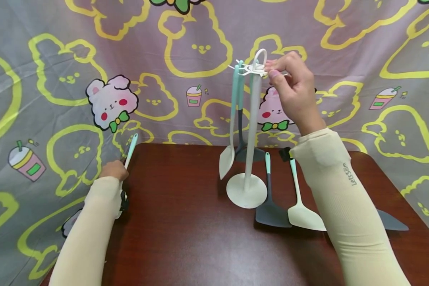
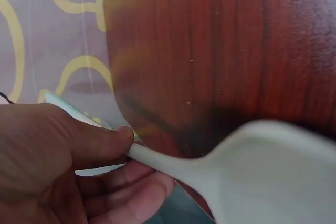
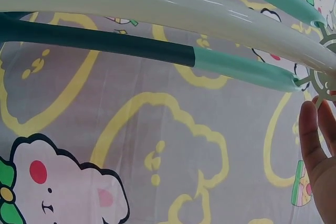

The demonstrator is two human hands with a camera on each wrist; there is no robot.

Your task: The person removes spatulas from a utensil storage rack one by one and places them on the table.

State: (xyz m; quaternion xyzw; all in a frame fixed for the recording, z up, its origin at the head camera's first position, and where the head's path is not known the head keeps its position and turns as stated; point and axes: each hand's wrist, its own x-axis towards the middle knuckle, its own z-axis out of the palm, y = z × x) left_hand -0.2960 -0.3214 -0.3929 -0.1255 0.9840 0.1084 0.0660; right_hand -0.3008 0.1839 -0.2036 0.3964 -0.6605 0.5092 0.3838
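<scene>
My left hand point(image 1: 114, 171) grips a pale utensil with a mint handle point(image 1: 131, 146) near the table's left edge. In the left wrist view, thumb and fingers hold its neck beside the broad pale head point(image 2: 278, 174), which is partly cut off. My right hand point(image 1: 294, 85) pinches the hooked ring at the top of a white utensil stand point(image 1: 250, 139). From the ring hang a white-headed utensil point(image 1: 227, 161) and a dark one with a mint handle point(image 1: 240, 123). The right wrist view shows the dark shaft point(image 3: 115, 48) beside the stand's pole point(image 3: 210, 17).
To the right of the stand's round base, a grey spatula point(image 1: 273, 214) and a white spatula point(image 1: 304, 216) lie on the brown table point(image 1: 186, 226). Another grey head point(image 1: 392, 221) shows beyond my right forearm. A patterned cloth point(image 1: 200, 47) hangs behind.
</scene>
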